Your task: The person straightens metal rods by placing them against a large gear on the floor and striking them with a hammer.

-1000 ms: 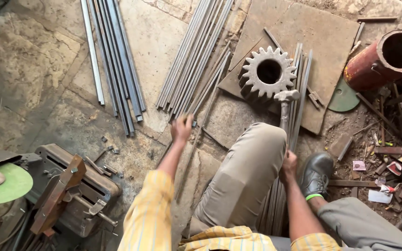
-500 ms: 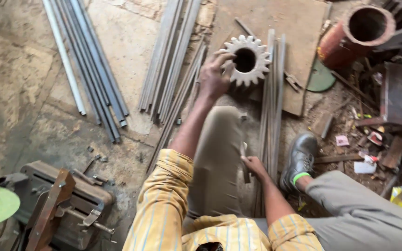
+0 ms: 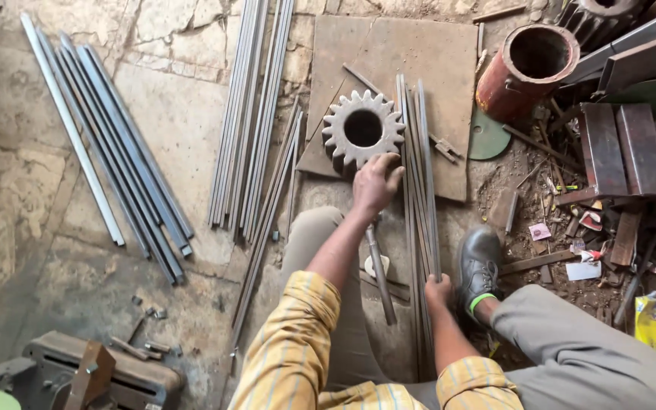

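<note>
Left hand [image 3: 375, 184] at near edge of the gear [image 3: 363, 130], grip half curled against its teeth, nothing enclosed. Gear sits on the flat metal plate [image 3: 389, 53], near the plate's front edge. Right hand [image 3: 439, 291] grip closed on the rod bundle [image 3: 417, 175], which runs just beside the gear's right side. A loose bar [image 3: 380, 273] lies between the hands. Bare floor [image 3: 24, 190] left; scrap crowds the right. Red pipe [image 3: 527, 70]: open mouth, contents too dark to tell.

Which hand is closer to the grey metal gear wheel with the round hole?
Left. The left hand touches the lower edge of the grey metal gear wheel; the right hand rests farther down on the bundle of thin steel rods.
</note>
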